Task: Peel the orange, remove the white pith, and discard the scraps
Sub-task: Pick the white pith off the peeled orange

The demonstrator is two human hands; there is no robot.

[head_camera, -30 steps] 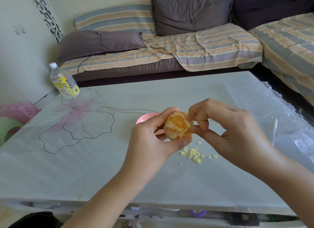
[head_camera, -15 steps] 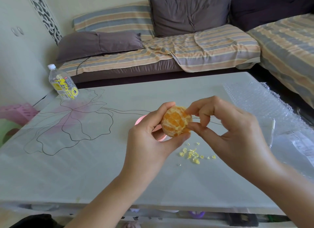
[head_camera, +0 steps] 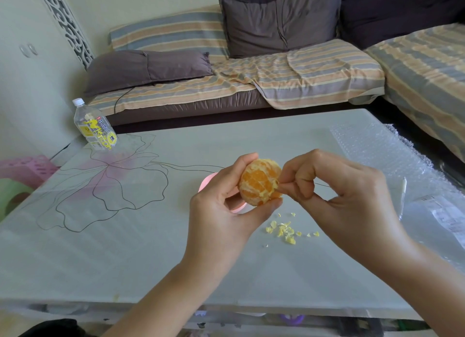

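left hand (head_camera: 221,206) gripping peeled orange (head_camera: 260,182) above table (head_camera: 125,248), right hand (head_camera: 337,193) pinching pith at its side, yellowish scraps (head_camera: 285,229) scattered below, pink dish (head_camera: 210,179) behind

I can make out no text for certain. The bottle (head_camera: 94,125) at the left of the frame has a label with big yellow letters and small dark print, both too blurred to read. The paper slip (head_camera: 450,218) at the right edge carries print too small to read.
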